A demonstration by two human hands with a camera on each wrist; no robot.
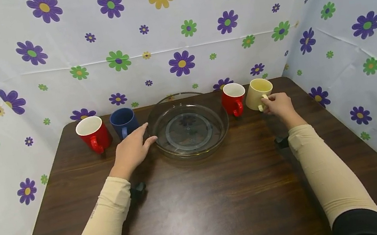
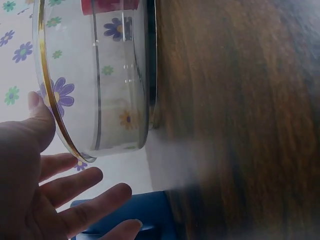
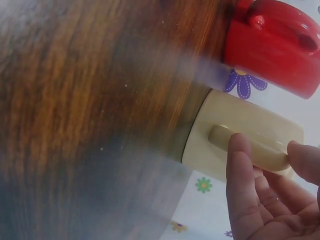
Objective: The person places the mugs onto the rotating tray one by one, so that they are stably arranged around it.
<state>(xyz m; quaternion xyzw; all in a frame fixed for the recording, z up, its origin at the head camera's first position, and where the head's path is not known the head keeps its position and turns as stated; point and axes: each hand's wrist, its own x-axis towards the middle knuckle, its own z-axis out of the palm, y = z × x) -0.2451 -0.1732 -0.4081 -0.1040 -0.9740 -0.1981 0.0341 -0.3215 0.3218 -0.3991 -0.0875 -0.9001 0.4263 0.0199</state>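
Left hand (image 1: 130, 151) spread, at the left rim of the glass dish (image 1: 188, 130), far middle of the table (image 1: 207, 206); contact unclear. Your right hand (image 1: 278, 106) pinches the handle (image 3: 266, 154) of the yellow mug (image 1: 255, 96), far right, just beside a red mug (image 1: 230, 101). Swing left and they could clink; spreading your left fingers wider might nudge the blue mug (image 1: 125, 119).

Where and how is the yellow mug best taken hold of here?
The yellow mug is probably best pinched by its handle, coming from the person's near right side. The handle juts toward the person, while the neighbouring red mug stands close on the left, leaving little room there. The right hand has finger and thumb on that handle.
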